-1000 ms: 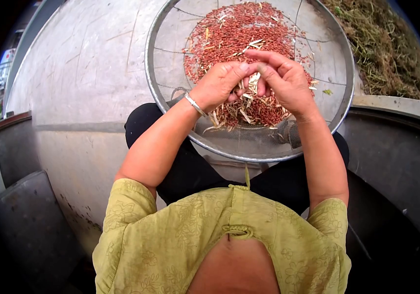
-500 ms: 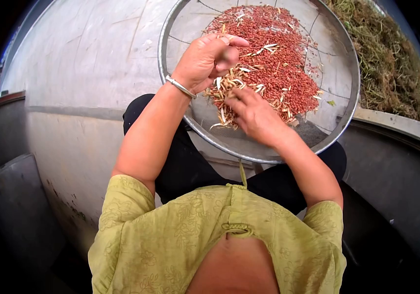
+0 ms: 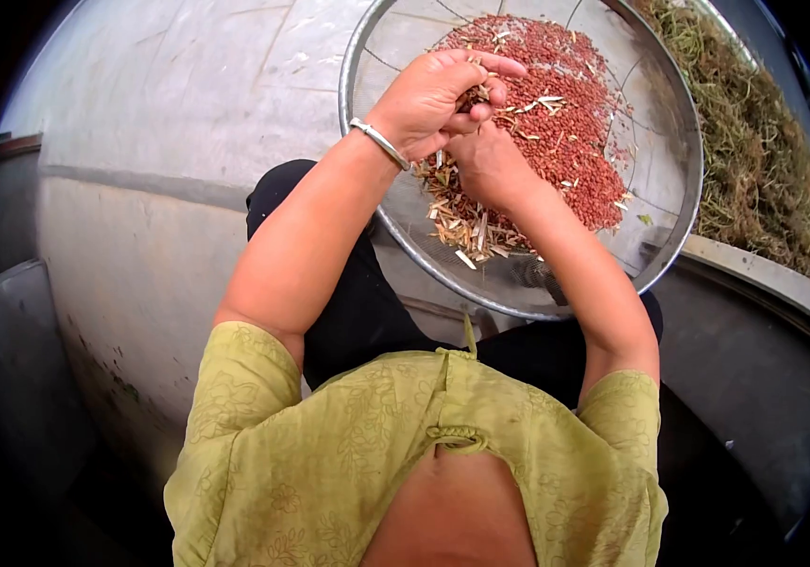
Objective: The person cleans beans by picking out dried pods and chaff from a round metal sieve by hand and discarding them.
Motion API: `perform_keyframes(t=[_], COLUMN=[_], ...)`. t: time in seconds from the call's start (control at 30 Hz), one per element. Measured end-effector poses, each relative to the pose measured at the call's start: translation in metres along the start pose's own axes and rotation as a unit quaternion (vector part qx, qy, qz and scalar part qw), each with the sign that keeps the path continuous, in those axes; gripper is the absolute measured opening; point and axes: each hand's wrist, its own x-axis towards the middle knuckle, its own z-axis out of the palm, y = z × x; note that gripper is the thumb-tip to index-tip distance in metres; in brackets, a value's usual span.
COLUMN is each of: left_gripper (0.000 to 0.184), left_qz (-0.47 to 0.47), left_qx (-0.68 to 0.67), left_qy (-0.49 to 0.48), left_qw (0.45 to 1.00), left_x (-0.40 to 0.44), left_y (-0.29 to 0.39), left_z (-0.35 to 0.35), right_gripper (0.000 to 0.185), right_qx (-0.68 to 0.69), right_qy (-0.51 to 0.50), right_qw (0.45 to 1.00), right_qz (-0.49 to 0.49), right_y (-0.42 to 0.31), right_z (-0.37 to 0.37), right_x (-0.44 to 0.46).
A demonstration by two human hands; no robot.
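Note:
A wide round sieve [image 3: 699, 165] with a metal rim and mesh bottom rests over my knees, holding a heap of small red beans [image 3: 565, 128]. Pale, dry pod husks [image 3: 471, 230] are piled at its near left side, with a few scattered over the beans. Above the heap, my left hand [image 3: 443, 99], wearing a silver bangle [image 3: 378, 142], is curled round a clump of brown husk pieces [image 3: 474, 96]. Just below it, my right hand [image 3: 494, 168] is closed, knuckles up. Its fingertips are hidden beside the left hand, so what they hold cannot be made out.
Dried plant stalks [image 3: 745, 142] lie heaped at the right, behind a low pale ledge [image 3: 754, 271]. A grey concrete surface [image 3: 169, 94] stretches away at the left. My dark-trousered knee [image 3: 277, 184] touches the area under the sieve's left side.
My right hand has risen from the husk pile to the left hand and closed. Brown husk pieces now show in my left hand. The sieve appears slightly further right in view.

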Motion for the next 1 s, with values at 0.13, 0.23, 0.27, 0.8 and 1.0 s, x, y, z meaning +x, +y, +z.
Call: perform_keyframes(t=[0.13, 0.23, 0.27, 0.8, 1.0], left_gripper=[0.028, 0.028, 0.029, 0.024, 0.024], left_qz=[-0.011, -0.007, -0.006, -0.014, -0.011], left_qx=[0.019, 0.023, 0.029, 0.061, 0.059], left_qy=[0.002, -0.007, -0.01, -0.007, -0.007], left_qw=[1.0, 1.0, 0.999, 0.998, 0.998], left_x=[-0.002, -0.004, -0.005, 0.0, 0.001], left_y=[0.002, 0.003, 0.002, -0.006, -0.006], left_z=[-0.001, 0.0, 0.0, 0.003, 0.001], right_gripper=[0.03, 0.038, 0.036, 0.059, 0.069], right_qx=[-0.019, 0.019, 0.053, 0.233, 0.236], right_qy=[-0.062, -0.031, -0.049, -0.058, -0.089], right_qw=[0.992, 0.985, 0.981, 0.971, 0.968], right_qz=[-0.104, -0.167, -0.178, -0.017, -0.012], right_y=[-0.026, -0.024, -0.022, -0.029, -0.029], right_z=[0.006, -0.005, -0.014, -0.012, -0.024], right_x=[-0.035, -0.078, -0.089, -0.097, -0.083])
